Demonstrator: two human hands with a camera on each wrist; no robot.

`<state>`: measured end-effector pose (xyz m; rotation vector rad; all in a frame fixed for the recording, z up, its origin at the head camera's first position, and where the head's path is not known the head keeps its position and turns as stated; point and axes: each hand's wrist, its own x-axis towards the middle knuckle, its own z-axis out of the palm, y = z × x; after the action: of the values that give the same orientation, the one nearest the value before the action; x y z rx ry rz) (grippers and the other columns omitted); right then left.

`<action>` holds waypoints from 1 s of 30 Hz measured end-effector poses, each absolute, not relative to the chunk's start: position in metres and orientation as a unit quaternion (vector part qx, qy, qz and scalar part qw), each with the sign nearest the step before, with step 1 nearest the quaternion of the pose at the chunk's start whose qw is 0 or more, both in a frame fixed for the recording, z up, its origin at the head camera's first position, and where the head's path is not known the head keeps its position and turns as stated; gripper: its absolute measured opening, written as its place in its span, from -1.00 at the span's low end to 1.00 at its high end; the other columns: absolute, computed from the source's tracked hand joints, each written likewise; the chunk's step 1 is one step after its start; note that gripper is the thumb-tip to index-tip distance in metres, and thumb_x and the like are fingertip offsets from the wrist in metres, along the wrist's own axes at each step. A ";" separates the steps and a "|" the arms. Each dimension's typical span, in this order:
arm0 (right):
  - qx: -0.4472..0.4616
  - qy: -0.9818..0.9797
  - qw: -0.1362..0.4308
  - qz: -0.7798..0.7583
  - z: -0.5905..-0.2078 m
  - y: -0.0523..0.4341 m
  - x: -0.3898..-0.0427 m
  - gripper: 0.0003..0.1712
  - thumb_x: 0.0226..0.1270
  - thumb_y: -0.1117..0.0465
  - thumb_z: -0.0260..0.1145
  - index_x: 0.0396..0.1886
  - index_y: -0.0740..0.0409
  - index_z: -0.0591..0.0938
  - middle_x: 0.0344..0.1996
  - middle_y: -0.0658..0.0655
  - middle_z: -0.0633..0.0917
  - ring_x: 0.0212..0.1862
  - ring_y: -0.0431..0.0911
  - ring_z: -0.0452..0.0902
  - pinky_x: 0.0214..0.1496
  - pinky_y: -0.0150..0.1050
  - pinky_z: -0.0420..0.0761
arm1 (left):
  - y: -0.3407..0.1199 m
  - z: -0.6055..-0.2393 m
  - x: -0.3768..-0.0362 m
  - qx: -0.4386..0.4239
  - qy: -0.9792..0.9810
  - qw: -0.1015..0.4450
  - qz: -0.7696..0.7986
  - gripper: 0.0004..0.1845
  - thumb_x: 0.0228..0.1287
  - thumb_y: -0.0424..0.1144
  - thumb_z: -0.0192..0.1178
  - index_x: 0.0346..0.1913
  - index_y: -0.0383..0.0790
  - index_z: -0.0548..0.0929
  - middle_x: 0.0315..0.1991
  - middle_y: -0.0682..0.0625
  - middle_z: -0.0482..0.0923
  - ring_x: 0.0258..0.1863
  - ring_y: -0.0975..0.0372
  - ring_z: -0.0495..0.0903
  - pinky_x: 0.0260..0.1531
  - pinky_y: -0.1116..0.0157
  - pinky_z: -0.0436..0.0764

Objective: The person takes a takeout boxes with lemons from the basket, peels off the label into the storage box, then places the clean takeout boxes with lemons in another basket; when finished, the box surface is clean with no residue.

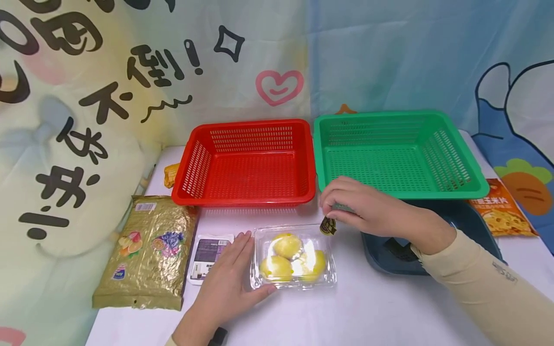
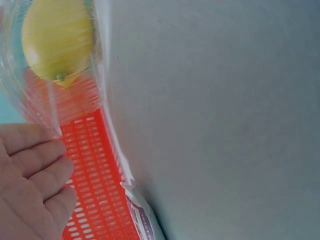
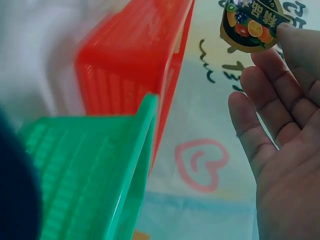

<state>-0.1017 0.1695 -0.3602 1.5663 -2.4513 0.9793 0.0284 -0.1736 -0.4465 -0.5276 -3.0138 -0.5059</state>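
Note:
A clear plastic clamshell box (image 1: 294,257) with several yellow lemons (image 1: 286,246) lies on the white table. My left hand (image 1: 228,278) lies flat against the box's left side, fingers straight; the left wrist view shows a lemon (image 2: 57,37) through the clear box wall (image 2: 75,100) beside my fingers (image 2: 35,170). My right hand (image 1: 363,206) hovers just beyond the box's far right corner and pinches a small dark label sticker (image 1: 328,226). In the right wrist view the sticker (image 3: 252,25) with fruit print hangs from my fingertips (image 3: 295,40).
An empty red basket (image 1: 248,163) and an empty green basket (image 1: 396,154) stand side by side behind the box. A gold snack bag (image 1: 149,250) and a small white packet (image 1: 209,254) lie at left. A dark blue tray (image 1: 389,254) and an orange bag (image 1: 502,211) sit at right.

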 end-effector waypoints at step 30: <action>0.485 -0.839 0.069 0.236 -0.380 0.257 -0.093 -0.61 0.18 0.41 0.53 -0.20 -0.12 0.60 -0.11 -0.24 0.63 -0.03 -0.32 0.43 0.00 -0.50 0.42 | -0.173 -0.446 0.030 -0.167 -0.969 0.023 -0.179 0.22 0.06 0.50 0.39 0.61 -0.23 0.29 0.64 -0.07 0.25 0.63 -0.01 0.25 0.61 -0.03 0.27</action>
<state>-0.0925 0.2566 -0.3802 1.4599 -2.5260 0.7098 0.0299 -0.1730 -0.4462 -0.5176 -3.0016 -0.5543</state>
